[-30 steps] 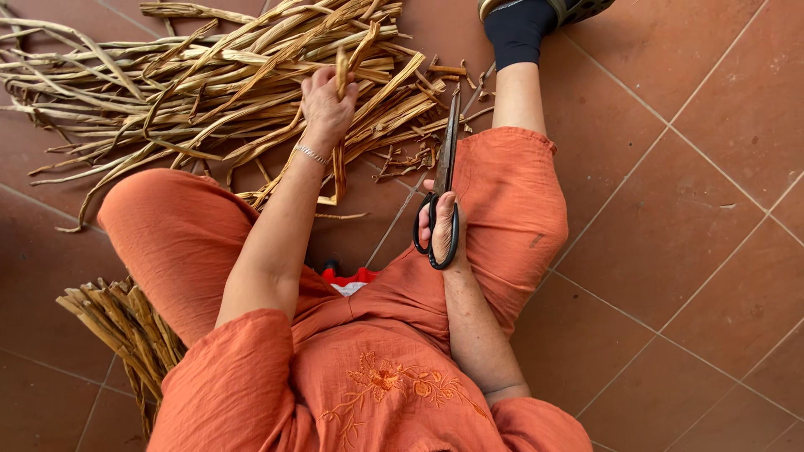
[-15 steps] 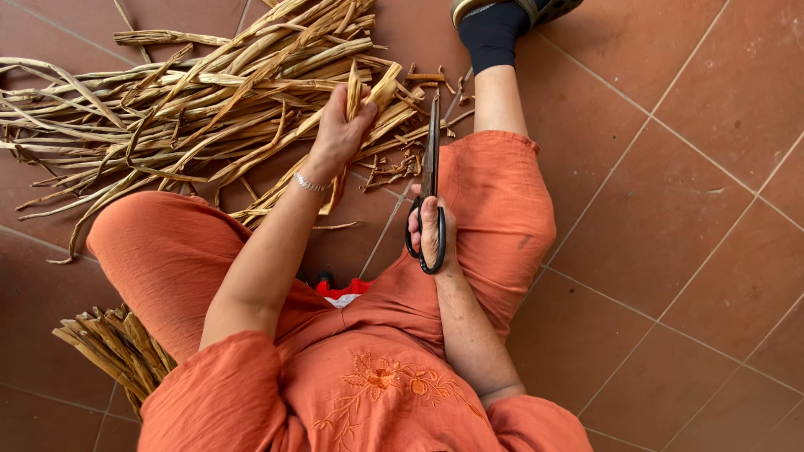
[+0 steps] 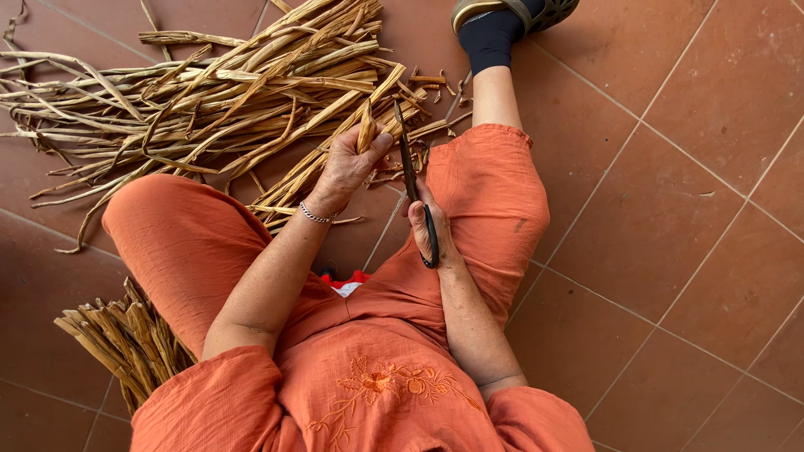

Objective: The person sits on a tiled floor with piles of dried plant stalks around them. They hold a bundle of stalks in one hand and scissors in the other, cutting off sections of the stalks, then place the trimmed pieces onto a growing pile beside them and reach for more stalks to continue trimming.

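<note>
Left hand pinches a dried stalk at the near edge of the stalk pile on the tiled floor. Right hand grips black scissors, blades closed, just beside the stalk. Bundle by left hip. Versus earlier: left hand pulled back nearer the scissors.

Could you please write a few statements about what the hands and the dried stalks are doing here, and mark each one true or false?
1. The left hand grips a dried stalk. True.
2. The right hand is empty. False: it holds black-handled scissors.
3. The scissors point away from the person, toward the loose pile of stalks. True.
4. The loose pile lies on a wooden table. False: it lies on the tiled floor.
5. A second bundle of stalks lies beside the person's left leg. True.
6. The left wrist is bare. False: it wears a thin bracelet.
</note>
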Tool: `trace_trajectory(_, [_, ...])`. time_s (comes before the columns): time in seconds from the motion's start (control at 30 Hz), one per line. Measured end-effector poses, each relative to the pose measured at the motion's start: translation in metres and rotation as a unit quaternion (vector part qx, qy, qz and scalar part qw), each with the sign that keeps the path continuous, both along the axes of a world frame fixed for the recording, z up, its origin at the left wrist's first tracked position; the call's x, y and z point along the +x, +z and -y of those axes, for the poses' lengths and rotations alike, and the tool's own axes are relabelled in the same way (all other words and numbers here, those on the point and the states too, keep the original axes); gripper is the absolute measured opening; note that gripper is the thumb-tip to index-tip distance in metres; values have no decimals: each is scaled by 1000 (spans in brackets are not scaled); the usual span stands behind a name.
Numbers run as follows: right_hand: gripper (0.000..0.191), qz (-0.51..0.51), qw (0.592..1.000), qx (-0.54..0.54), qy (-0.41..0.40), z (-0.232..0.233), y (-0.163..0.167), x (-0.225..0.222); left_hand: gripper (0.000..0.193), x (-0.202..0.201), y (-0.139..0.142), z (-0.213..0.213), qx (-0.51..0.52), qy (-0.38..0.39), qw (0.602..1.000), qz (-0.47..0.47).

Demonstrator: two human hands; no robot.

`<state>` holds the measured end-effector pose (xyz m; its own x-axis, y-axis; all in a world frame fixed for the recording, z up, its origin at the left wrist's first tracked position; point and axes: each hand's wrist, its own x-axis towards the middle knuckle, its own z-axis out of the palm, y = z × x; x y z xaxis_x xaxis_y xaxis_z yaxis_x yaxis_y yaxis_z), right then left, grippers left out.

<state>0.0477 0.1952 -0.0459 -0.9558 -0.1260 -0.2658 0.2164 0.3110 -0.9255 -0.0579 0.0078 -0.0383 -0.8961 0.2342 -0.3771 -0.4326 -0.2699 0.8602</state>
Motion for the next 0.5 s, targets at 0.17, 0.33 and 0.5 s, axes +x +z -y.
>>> trace_trajectory(0.17, [99,-13,999,51,3,0,2,1,19,7,1,-3,-32,-7,999,3])
trace_trajectory(0.33, [89,-74,992,104,0,0,5,2,22,12,6,-2,-31,-20,999,37])
trace_trajectory(0.5, [83,-29,991,131,-18,7,10,7,23,13,7,-2,-14,-32,998,55])
